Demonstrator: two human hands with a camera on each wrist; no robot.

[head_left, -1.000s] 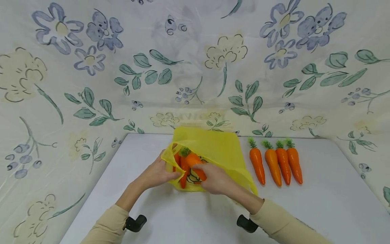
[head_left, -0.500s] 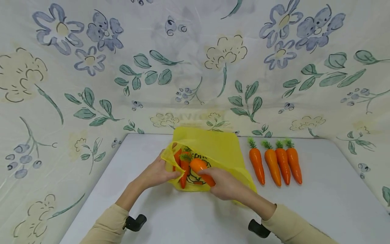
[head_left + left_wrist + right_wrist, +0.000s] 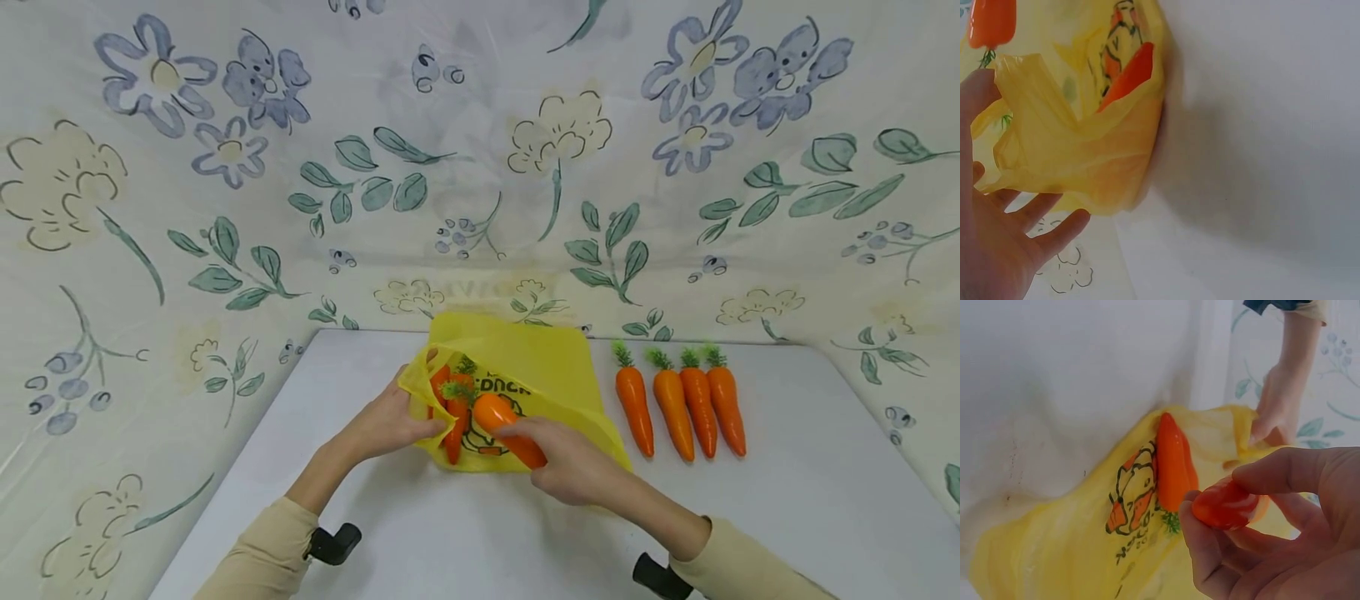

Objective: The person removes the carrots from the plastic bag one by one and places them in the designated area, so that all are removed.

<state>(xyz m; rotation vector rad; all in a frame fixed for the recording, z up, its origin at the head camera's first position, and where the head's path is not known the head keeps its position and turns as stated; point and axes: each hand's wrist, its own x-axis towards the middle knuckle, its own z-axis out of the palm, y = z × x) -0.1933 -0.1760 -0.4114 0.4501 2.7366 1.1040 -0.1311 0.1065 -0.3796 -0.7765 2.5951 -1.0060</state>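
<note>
A yellow plastic bag (image 3: 517,343) with a printed duck lies on the table, its mouth held apart. My left hand (image 3: 390,427) pinches the left edge of that mouth between thumb and fingers. Inside, orange toy carrots (image 3: 455,429) with green tops lie near the left hand, partly hidden by the bag's edge. My right hand (image 3: 576,463) grips another carrot (image 3: 491,411) near its pointed end, with the leafy top towards the bag's mouth. In the right wrist view, the tip of this carrot (image 3: 1225,505) shows between thumb and fingers, over the bag.
Several more carrots (image 3: 697,408) lie in a row on the white table (image 3: 802,467), right of the bag, tops facing away. A flowered cloth (image 3: 480,125) hangs behind and beside the table. Black wrist mounts (image 3: 333,544) stick out below both forearms.
My right hand has drawn back right and towards me with the carrot, away from the carrots in the bag. My left hand keeps its grip on the bag's edge.
</note>
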